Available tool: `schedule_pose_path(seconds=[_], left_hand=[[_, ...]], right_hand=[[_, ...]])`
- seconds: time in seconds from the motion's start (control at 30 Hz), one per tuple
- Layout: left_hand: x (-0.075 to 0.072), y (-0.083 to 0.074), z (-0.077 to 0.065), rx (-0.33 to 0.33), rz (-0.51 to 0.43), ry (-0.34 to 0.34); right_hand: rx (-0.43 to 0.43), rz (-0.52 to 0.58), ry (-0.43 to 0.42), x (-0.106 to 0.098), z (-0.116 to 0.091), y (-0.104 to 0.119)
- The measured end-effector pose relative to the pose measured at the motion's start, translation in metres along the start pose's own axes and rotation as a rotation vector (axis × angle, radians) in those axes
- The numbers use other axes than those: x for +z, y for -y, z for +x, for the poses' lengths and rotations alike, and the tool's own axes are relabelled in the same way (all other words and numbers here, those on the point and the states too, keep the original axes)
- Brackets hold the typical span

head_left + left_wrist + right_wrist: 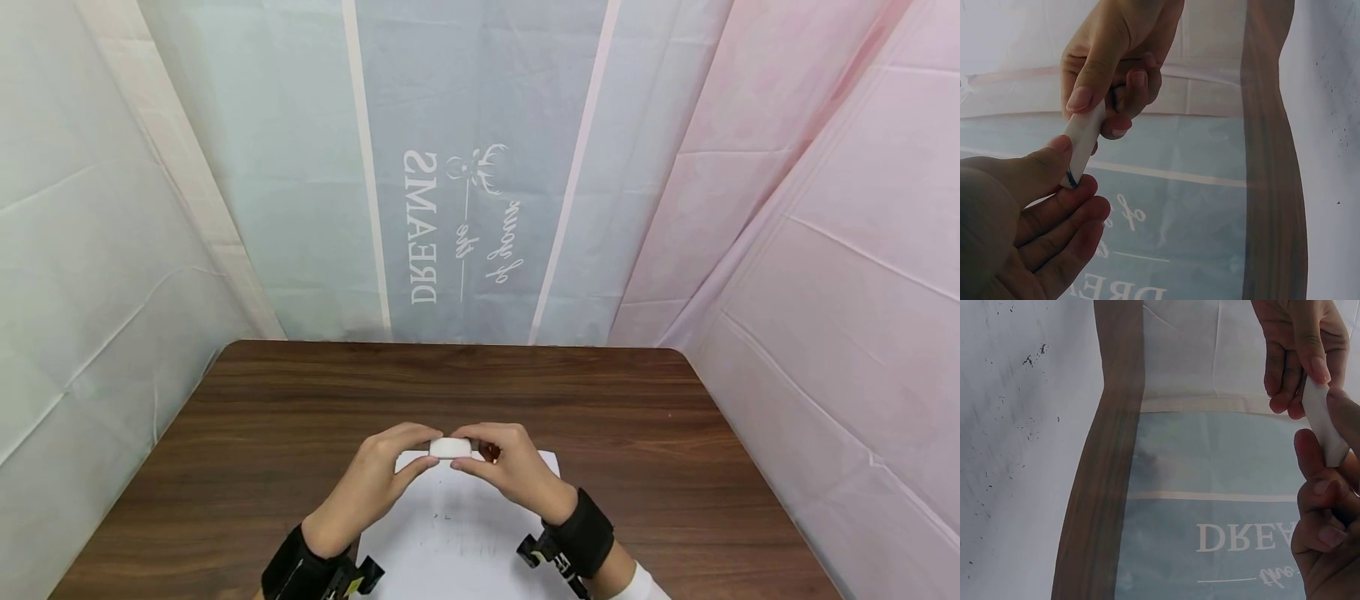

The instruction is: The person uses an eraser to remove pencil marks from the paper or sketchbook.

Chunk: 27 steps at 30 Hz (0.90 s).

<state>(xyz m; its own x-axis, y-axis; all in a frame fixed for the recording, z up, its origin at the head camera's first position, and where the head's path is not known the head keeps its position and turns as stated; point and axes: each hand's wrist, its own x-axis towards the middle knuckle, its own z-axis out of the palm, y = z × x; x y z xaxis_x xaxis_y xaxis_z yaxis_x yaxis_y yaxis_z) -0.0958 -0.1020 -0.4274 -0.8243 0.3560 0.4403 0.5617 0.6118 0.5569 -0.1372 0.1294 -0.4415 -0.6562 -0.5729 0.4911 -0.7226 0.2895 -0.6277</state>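
A white block eraser is held up between both hands over a white sheet. My left hand pinches its left end between thumb and fingers. The right hand pinches the other end, its remaining fingers curled below. In the left wrist view, the eraser has a dark blue-black mark at the end by my left thumb. In the right wrist view, the eraser shows a plain white side. Dark crumbs and faint grey smudges lie on the sheet.
The sheet lies on a dark wooden table, towards the near edge. Behind the table hangs a blue-grey printed curtain. Pale cloth walls stand on the left and right. Each wrist wears a black strap with a small camera.
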Motion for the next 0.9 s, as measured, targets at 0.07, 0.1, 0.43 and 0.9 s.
schedule_pose_path(seconds=[0.07,0.1,0.43,0.9], left_hand=[[0.000,-0.001,0.000,0.003,0.002,-0.007],[0.000,-0.001,0.000,0.004,0.002,-0.013],[-0.003,-0.005,0.006,0.035,0.014,-0.068],[0.000,0.007,0.028,0.031,0.038,0.012]], right_hand=[[-0.007,-0.012,0.000,-0.001,0.000,0.002],[-0.012,-0.017,-0.001,-0.002,0.000,0.002],[-0.059,-0.071,-0.017,-0.007,0.006,0.006],[0.012,-0.107,0.005,-0.011,0.020,-0.008]])
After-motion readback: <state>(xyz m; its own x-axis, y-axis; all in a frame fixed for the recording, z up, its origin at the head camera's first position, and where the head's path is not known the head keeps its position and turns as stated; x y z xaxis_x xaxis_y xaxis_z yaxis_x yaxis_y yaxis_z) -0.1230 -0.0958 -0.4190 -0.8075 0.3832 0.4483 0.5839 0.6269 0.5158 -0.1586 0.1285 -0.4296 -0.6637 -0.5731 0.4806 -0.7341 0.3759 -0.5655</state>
